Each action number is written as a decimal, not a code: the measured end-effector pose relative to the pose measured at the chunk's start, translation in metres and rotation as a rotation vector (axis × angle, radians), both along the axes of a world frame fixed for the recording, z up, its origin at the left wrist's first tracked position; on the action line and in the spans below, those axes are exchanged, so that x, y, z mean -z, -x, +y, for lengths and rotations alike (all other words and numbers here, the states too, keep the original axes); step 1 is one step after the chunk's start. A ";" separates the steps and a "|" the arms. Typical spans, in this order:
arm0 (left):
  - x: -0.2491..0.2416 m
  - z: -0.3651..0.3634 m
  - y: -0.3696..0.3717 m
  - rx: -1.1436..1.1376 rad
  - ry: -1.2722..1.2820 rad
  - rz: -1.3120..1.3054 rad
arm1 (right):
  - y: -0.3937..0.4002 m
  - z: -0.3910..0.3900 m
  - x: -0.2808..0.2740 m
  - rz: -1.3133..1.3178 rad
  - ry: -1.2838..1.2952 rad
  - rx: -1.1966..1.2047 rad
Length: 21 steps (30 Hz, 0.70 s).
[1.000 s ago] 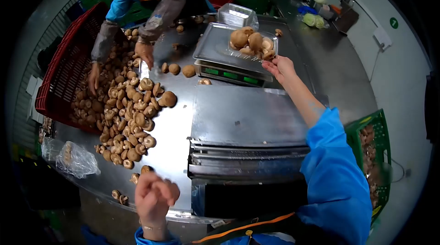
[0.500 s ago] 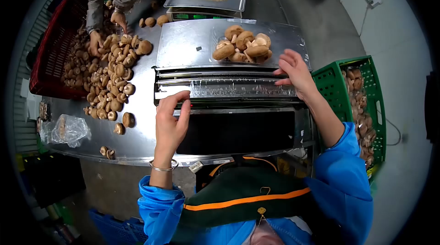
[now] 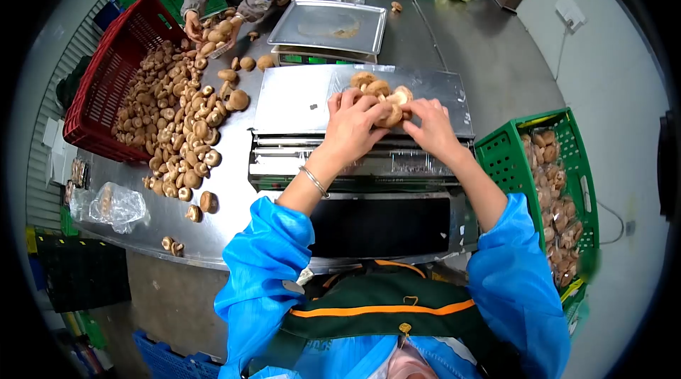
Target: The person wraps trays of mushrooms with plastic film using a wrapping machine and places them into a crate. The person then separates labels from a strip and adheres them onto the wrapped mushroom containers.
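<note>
A heap of brown shiitake mushrooms (image 3: 383,86) sits on the metal top of the film-wrapping machine (image 3: 294,99). My left hand (image 3: 351,122) is on the heap's left and near side, its fingers curled over the mushrooms. From the right, my right hand (image 3: 434,129) has its fingers bent against the same heap. Whether a tray lies under the mushrooms is hidden by my hands. Below my wrists run the machine's film rollers (image 3: 284,154) and a black plate (image 3: 379,226) nearest my body.
Loose mushrooms (image 3: 191,120) spill from a tipped red crate (image 3: 92,99). Across the table, a co-worker's hands (image 3: 193,24) hold a clear tray of mushrooms. A scale with a metal tray (image 3: 330,24) stands behind the machine. Wrapped mushroom packs (image 3: 557,194) fill a green crate (image 3: 511,159) at right.
Both my hands have moved forward from the film rollers onto the mushroom heap. The co-worker's hands have lifted a clear tray of mushrooms from the pile. The camera view has shifted slightly.
</note>
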<state>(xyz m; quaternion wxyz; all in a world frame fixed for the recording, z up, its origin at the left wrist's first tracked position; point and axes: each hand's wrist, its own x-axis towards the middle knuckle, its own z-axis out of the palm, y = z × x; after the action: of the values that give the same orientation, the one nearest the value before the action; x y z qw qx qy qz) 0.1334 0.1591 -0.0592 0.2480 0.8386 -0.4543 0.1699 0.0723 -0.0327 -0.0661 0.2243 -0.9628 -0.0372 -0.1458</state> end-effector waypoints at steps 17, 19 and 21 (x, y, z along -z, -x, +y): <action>-0.001 0.018 -0.047 0.055 -0.030 0.446 | -0.003 0.009 -0.010 -0.255 -0.181 0.014; -0.001 0.018 -0.045 0.009 -0.075 0.435 | -0.006 -0.001 0.005 -0.114 -0.062 -0.074; -0.001 0.016 -0.037 -0.063 -0.068 0.442 | -0.009 -0.005 0.003 -0.124 -0.096 -0.020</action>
<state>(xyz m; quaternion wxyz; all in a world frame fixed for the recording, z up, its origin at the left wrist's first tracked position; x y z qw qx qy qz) 0.1706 0.1750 -0.0586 0.3080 0.8769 -0.3680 -0.0259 0.0808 -0.0377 -0.0695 0.2688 -0.9397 -0.0536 -0.2046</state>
